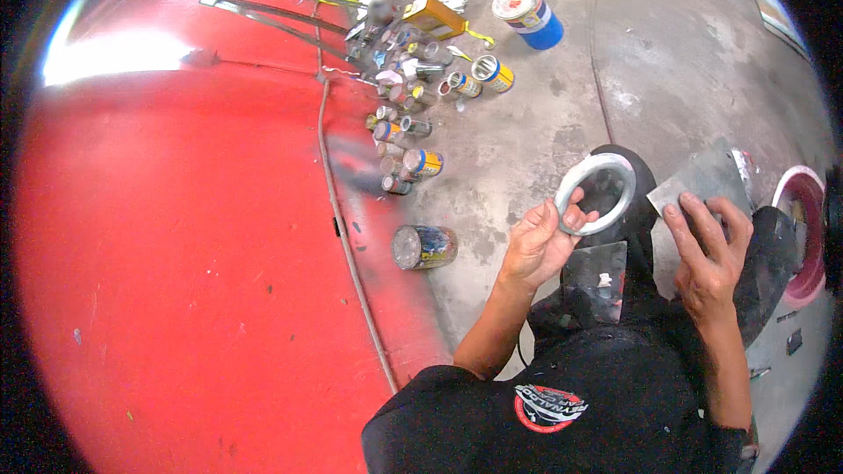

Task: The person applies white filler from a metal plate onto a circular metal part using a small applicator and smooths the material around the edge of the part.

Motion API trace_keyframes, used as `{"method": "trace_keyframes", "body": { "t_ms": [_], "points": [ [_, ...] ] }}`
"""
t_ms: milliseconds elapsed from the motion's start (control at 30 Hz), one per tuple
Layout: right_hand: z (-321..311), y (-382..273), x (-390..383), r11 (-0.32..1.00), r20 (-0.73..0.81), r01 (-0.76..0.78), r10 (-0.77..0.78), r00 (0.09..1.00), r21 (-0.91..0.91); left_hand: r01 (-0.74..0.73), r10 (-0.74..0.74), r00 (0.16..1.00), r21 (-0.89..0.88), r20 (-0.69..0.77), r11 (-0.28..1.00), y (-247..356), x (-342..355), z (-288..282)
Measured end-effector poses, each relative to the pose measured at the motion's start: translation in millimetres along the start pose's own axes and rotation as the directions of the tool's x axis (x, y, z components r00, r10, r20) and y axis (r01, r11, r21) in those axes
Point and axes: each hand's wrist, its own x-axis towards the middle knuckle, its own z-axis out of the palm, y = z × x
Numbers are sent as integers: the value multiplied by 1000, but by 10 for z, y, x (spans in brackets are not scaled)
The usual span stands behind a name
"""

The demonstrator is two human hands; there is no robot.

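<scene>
My left hand (537,244) is closed around a pale grey ring (606,161), perhaps a tape roll, with fingers through its opening. My right hand (707,259), to the right of the ring, grips a thin grey sheet (707,175) at its near edge, fingers bent over its face. A dark, flat rectangular piece (588,290) with a small white scrap on it lies on my lap, below both hands.
A red wall (193,237) with a conduit (351,263) fills the left. Several used cans (421,162) cluster along its base; one stained can (426,247) stands nearer. A blue-and-white bucket (536,22) is farther back. A pink tub (808,281) sits at right on the concrete floor (667,79).
</scene>
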Motion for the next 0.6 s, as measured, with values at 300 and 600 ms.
{"method": "trace_keyframes", "body": {
  "t_ms": [300,600],
  "points": [
    [9,-110,57,997,10,64,-65,998,32,-33,33,999,3,31,999,-81,-47,54],
    [20,-145,159,987,48,143,-147,988,79,-62,50,997,197,63,978,-163,-81,144]
  ]
}}
